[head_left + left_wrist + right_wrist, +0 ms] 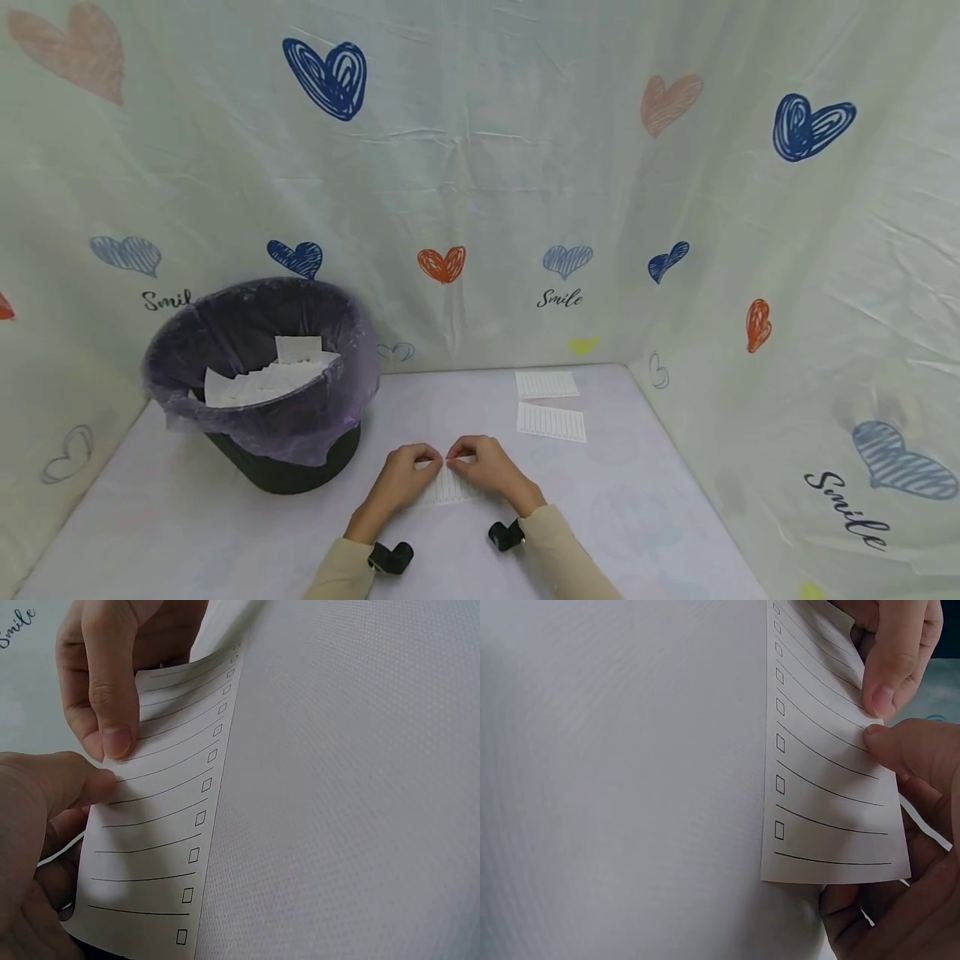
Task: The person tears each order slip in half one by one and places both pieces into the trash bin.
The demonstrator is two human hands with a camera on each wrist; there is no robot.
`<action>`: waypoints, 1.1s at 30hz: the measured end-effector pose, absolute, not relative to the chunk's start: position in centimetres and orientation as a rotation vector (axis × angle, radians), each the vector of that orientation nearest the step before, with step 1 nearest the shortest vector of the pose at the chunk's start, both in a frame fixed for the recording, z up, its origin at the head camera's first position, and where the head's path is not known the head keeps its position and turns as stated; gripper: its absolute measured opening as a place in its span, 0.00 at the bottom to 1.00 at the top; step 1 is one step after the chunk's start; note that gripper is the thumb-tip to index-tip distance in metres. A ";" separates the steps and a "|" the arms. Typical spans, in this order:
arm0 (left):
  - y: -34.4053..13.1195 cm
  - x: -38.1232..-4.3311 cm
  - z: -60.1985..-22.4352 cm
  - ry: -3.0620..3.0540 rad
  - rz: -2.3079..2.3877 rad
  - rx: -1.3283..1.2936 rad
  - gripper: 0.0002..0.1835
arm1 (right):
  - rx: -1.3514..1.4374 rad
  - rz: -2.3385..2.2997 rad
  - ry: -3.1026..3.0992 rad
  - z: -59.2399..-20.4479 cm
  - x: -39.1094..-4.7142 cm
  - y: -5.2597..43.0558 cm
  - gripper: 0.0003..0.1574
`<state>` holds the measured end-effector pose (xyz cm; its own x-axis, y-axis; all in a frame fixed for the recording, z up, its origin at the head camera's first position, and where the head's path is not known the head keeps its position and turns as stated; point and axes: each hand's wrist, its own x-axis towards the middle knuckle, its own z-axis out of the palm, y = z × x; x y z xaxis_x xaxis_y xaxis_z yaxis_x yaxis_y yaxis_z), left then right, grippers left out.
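Observation:
A white checklist sheet [447,490] with ruled lines and small checkboxes lies before me, its far edge curling up off the table. My left hand [406,477] pinches that edge between thumb and fingers. Close beside it, my right hand [491,467] pinches the same edge, the two thumbs almost meeting. In the left wrist view the sheet [154,817] bends upward along its checkbox side, which rests low near the table. The right wrist view has the sheet [825,795] with my right thumb [900,742] on its lined face; the fingers are behind the paper.
At the left stands a dark bin [300,471] with a purple liner, holding white paper pieces [270,382]. Two more lined sheets, one nearer [551,422] and one farther [547,384], lie at the back right. A heart-printed curtain [495,183] surrounds the white table [637,517].

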<state>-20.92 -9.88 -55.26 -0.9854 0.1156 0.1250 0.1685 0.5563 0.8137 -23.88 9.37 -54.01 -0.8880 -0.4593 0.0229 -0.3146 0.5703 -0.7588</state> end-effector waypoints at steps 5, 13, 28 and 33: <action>-10.1 -20.8 -55.2 -2.738 -1.433 -0.240 0.04 | -0.678 -1.240 2.634 -54.3 -23.8 9.2 0.04; -10.3 -21.0 -54.8 -2.759 -1.444 -0.253 0.04 | -0.688 -1.243 2.598 -53.8 -23.8 9.1 0.04; -10.8 -20.8 -54.9 -2.773 -1.457 -0.319 0.04 | -0.755 -1.252 2.578 -54.4 -23.8 9.2 0.03; -10.8 -20.9 -55.2 -2.768 -1.482 -0.307 0.05 | -0.772 -1.265 2.559 -54.3 -23.7 9.3 0.04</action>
<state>-20.87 -10.82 -55.15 -0.9809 0.1771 0.0802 0.1649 0.5395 0.8257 -23.75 9.30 -54.33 -0.8478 -0.5267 0.0627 -0.3697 0.5019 -0.7819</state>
